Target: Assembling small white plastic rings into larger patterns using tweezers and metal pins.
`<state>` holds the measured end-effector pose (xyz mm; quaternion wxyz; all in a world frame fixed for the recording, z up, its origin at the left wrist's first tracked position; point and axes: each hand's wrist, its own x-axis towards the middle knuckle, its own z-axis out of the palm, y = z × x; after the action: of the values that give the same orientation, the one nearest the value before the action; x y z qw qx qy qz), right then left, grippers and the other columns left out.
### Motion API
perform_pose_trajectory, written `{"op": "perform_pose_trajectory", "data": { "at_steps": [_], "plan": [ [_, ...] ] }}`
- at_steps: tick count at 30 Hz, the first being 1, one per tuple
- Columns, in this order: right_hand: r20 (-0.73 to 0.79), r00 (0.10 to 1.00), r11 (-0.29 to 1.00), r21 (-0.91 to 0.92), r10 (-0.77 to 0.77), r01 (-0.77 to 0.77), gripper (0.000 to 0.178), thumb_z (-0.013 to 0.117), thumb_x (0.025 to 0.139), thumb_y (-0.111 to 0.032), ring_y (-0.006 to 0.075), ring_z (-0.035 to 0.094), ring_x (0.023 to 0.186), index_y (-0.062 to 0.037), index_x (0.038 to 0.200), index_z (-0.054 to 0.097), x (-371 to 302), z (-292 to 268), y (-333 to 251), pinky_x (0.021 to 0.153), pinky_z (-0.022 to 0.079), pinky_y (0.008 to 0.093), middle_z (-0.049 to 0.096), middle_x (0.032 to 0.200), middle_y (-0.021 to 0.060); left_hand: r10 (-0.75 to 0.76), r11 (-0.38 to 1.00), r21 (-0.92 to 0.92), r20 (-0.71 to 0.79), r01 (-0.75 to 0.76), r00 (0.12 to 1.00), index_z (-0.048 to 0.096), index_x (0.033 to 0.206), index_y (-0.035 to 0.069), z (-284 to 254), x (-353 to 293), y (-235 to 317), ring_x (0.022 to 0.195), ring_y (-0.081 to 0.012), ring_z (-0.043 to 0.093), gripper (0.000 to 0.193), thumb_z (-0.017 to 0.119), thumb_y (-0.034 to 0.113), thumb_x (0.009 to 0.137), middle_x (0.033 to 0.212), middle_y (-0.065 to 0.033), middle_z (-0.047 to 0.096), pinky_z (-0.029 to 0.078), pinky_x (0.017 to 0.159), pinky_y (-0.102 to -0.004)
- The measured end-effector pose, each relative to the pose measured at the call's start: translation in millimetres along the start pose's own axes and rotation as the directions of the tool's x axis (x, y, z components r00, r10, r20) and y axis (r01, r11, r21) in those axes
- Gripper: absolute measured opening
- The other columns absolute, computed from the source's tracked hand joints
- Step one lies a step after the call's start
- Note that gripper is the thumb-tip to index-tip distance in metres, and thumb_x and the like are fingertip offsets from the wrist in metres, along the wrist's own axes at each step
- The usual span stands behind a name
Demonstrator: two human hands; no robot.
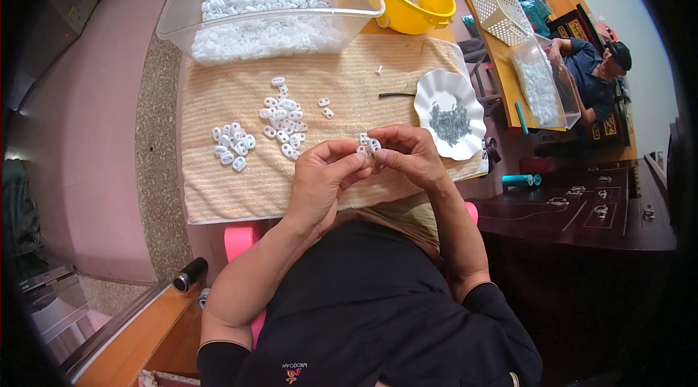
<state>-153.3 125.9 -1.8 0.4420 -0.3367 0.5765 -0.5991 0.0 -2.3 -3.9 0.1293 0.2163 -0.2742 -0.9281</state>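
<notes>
Hands [317,177] [411,156] in tight fingertip pinch on small white pieces [374,145].

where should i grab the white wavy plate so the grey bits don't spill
Likely by the rim on its right side, coming from the right: the white wavy plate lies flat, its grey bits sit inside the rim, and that side appears to reach the towel's edge.
</notes>
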Motion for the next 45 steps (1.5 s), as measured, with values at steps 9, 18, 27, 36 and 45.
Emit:
{"op": "perform_pose_trajectory", "data": {
  "at_steps": [9, 18, 27, 36, 45],
  "plan": [
    [-0.017, 1.000, 1.000, -0.020, 0.006, -0.006, 0.031, 0.065, 0.087, -0.003, 0.0160, 0.065, 0.077, 0.0058, 0.116, 0.058, -1.4, -2.3, 1.5, 0.069, 0.056, 0.0287, 0.068, 0.093, 0.0118, -0.009, 1.000, -0.007, 0.002, 0.009, 1.000, 0.062, 0.098, -0.002, 0.6, -0.9, 0.1, 0.079, -0.0146, 0.065, 0.014, 0.066, 0.000, 0.085, 0.091, -0.0096, 0.067, 0.057, 0.073, -0.0264],
    [-0.008, 1.000, 1.000, -0.004, -0.011, 0.011, 0.031, 0.063, 0.087, -0.002, 0.0176, 0.066, 0.079, 0.0064, 0.117, 0.058, -1.7, -4.4, 3.4, 0.069, 0.056, 0.0295, 0.067, 0.093, 0.0129, -0.011, 1.000, -0.002, -0.001, 0.011, 1.000, 0.062, 0.098, -0.002, 0.0, 0.0, -1.2, 0.079, -0.0145, 0.065, 0.014, 0.065, 0.000, 0.085, 0.092, -0.0099, 0.067, 0.057, 0.073, -0.0264],
    [-0.016, 1.000, 1.000, -0.021, -0.002, 0.001, 0.030, 0.064, 0.087, -0.001, 0.0174, 0.066, 0.079, 0.0063, 0.116, 0.058, -2.6, -2.3, 1.1, 0.068, 0.057, 0.0292, 0.067, 0.093, 0.0119, -0.015, 1.000, 0.011, -0.015, 0.015, 1.000, 0.061, 0.099, -0.003, -0.4, -0.2, -1.7, 0.078, -0.0145, 0.065, 0.015, 0.065, 0.000, 0.085, 0.091, -0.0100, 0.066, 0.057, 0.072, -0.0260],
    [-0.009, 1.000, 1.000, -0.006, 0.017, -0.017, 0.031, 0.065, 0.086, -0.002, 0.0172, 0.066, 0.077, 0.0065, 0.115, 0.059, -2.6, -1.9, 2.1, 0.068, 0.056, 0.0290, 0.067, 0.093, 0.0115, -0.017, 1.000, 0.008, 0.002, 0.017, 1.000, 0.061, 0.100, -0.003, -0.6, -0.5, -1.3, 0.077, -0.0152, 0.065, 0.016, 0.066, 0.000, 0.084, 0.090, -0.0107, 0.066, 0.057, 0.072, -0.0265],
    [0.033, 0.999, 1.000, 0.007, 0.019, -0.020, 0.030, 0.064, 0.087, -0.001, 0.0167, 0.066, 0.085, 0.0059, 0.116, 0.059, -2.3, -1.9, 2.3, 0.073, 0.056, 0.0286, 0.066, 0.100, 0.0114, -0.019, 1.000, 0.000, 0.015, 0.019, 1.000, 0.062, 0.100, -0.003, -4.0, 1.8, -4.9, 0.078, -0.0158, 0.066, 0.016, 0.065, -0.001, 0.085, 0.091, -0.0113, 0.067, 0.057, 0.072, -0.0255]
  ]
}}
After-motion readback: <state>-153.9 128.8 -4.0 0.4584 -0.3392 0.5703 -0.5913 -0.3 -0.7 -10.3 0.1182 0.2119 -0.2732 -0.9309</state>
